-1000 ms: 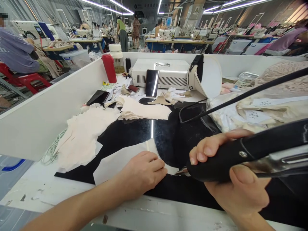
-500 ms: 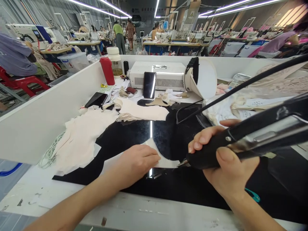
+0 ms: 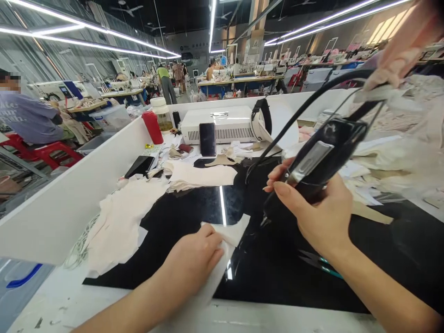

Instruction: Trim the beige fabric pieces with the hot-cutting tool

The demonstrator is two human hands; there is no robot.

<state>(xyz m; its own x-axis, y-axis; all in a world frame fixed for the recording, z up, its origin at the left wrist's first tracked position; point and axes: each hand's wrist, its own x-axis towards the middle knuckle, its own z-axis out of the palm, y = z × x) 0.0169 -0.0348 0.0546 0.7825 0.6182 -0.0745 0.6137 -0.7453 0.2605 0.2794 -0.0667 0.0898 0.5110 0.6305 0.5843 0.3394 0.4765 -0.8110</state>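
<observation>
My left hand presses down on a thin white fabric piece lying on the glossy black work surface, fingers curled on the cloth. My right hand grips a black corded cutting tool by its handle, with the metal tip pointing down just above the black surface, right of the white piece. The tool's black cord arcs up and to the right.
Cream fabric pieces lie at left. A white box machine, phones, a red bottle and a jar stand at the back. Teal-handled scissors lie under my right wrist. Fabric heaps fill the right. White walls enclose the bench.
My right hand lifted the tool and tilted it more upright, off the fabric edge. My left hand pulled the white piece toward the bench's near edge. The view tilted up.
</observation>
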